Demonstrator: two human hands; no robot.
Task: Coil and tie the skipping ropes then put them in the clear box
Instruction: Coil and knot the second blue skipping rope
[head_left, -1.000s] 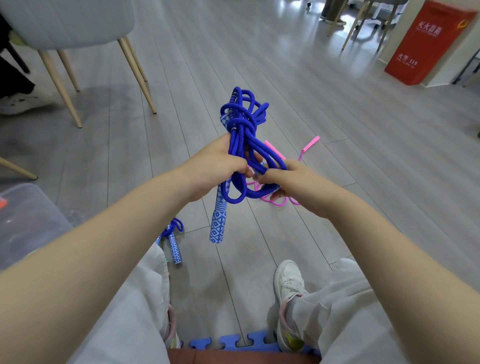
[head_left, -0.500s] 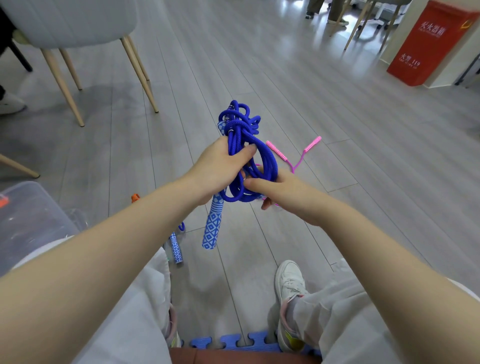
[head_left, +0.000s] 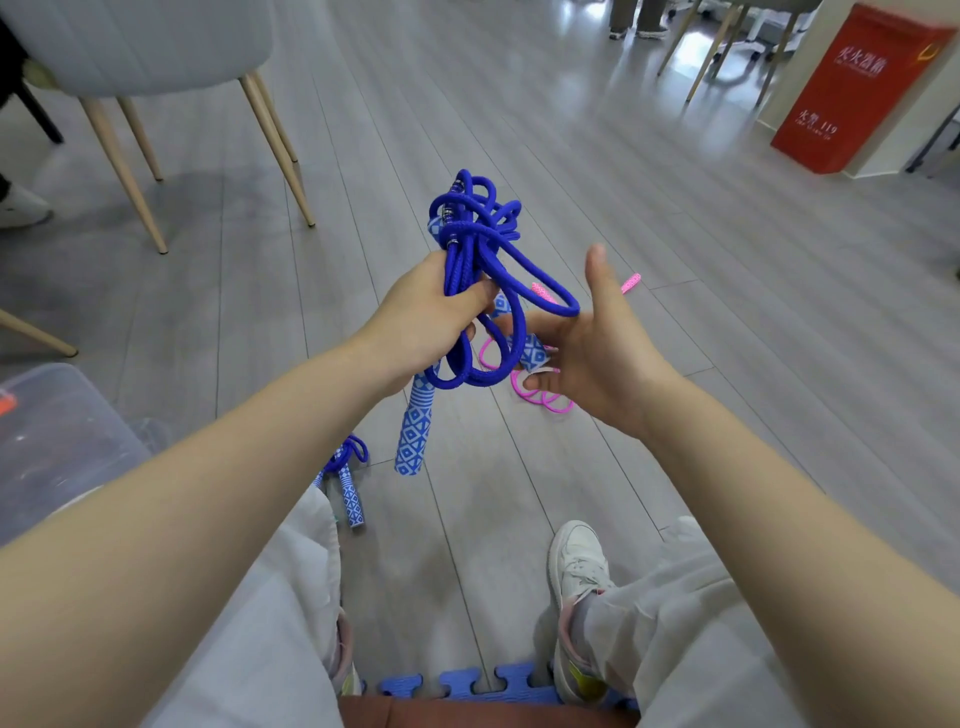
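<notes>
My left hand grips a coiled blue skipping rope at chest height; its loops bunch above the fist. One patterned blue handle hangs below that hand. My right hand is spread with the thumb up. The second handle lies across its straight fingers, and a loop of the rope runs over them. The clear box stands on the floor at the left edge. A pink skipping rope lies on the floor beyond my right hand. Another blue rope lies by my left knee.
A grey chair with wooden legs stands at the back left. A red cabinet is at the back right by more chair legs. My legs and a white shoe are below, on a blue foam mat.
My right hand has let go of the rope loops and spread out, thumb raised. The left hand keeps its grip on the bundle, which has loosened into wider loops.
</notes>
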